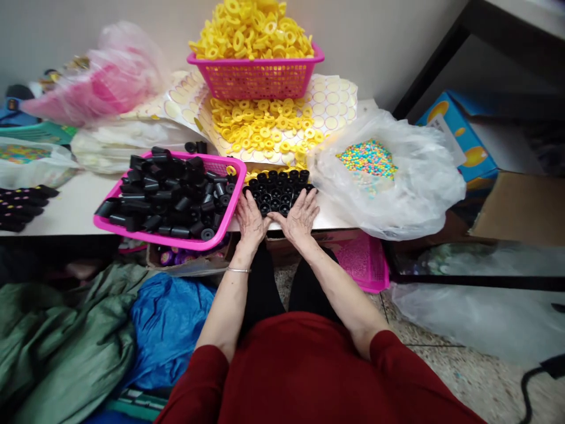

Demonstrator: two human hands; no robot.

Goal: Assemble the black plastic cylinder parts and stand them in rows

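Several black plastic cups (276, 194) stand upright and packed together at the table's front edge, their open ends facing up. My left hand (251, 219) lies flat against their left side, and my right hand (301, 217) against their right side. Both hands have fingers stretched out, with the thumbs nearly meeting at the front of the group. Just left of my left hand, a pink basket (100, 222) holds a heap of loose black cylindrical parts (163, 191). Behind the group lie loose yellow plastic rings (265, 126) on a sheet printed with circles (335, 97).
A second pink basket (256, 79) at the back overflows with yellow rings. On the right, a clear plastic bag (415, 188) holds small multicoloured beads (368, 159). Further right is a blue cardboard box (459, 135). Black pieces with coloured dots (22, 206) lie at far left.
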